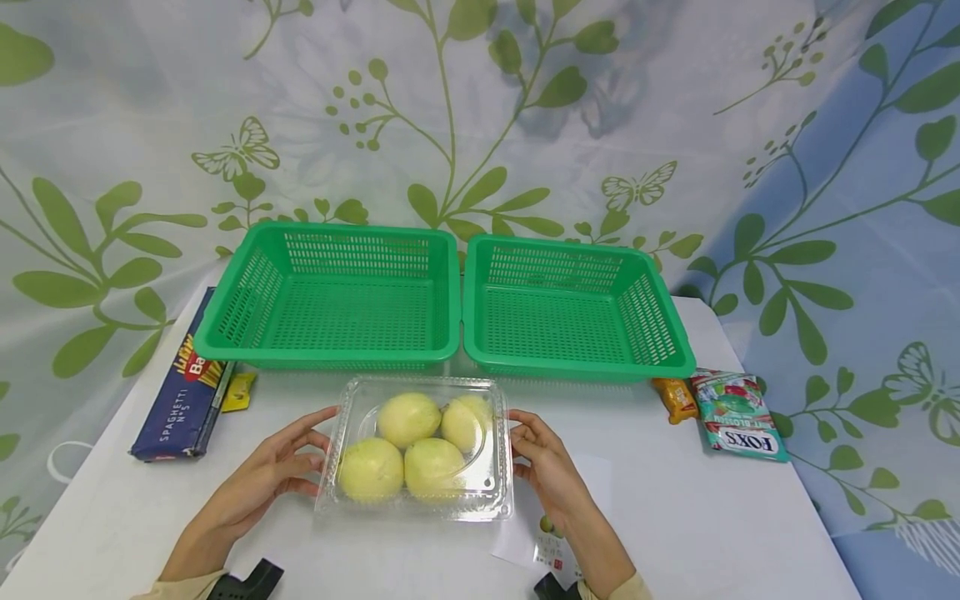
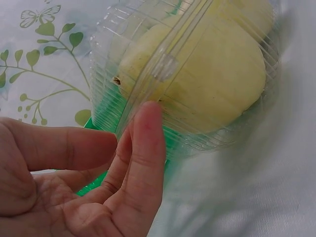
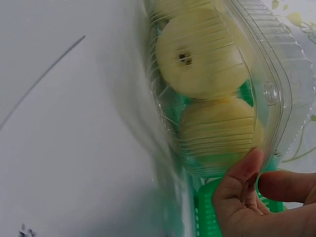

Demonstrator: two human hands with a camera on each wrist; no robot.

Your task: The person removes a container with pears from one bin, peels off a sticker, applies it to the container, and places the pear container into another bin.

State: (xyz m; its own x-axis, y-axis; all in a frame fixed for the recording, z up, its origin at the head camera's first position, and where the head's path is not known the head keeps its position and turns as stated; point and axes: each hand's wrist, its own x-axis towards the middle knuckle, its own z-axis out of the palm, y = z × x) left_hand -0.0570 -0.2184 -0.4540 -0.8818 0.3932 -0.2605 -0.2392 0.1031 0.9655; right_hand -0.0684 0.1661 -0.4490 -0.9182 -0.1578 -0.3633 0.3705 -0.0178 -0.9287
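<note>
A clear plastic clamshell box [image 1: 491,496] with several pale yellow, round fruits [image 1: 429,468] inside is held level over the white table, its lid closed. My left hand [image 1: 258,477] pinches the rim on the box's left side; thumb and fingertips meet at the edge in the left wrist view. On the opposite side my right hand [image 1: 553,468] pinches the rim near a corner, thumb and finger at the lip in the right wrist view. A dark blossom end marks one fruit [image 3: 202,54] seen through the ribbed wall.
Two green baskets [image 1: 330,360] [image 1: 570,367] stand side by side behind the box. A blue spaghetti box [image 1: 176,417] and a small yellow packet [image 1: 238,392] lie left. An orange packet [image 1: 677,402] and a FOX'S bag [image 1: 738,417] lie right. Printed paper [image 1: 525,537] lies near my right wrist.
</note>
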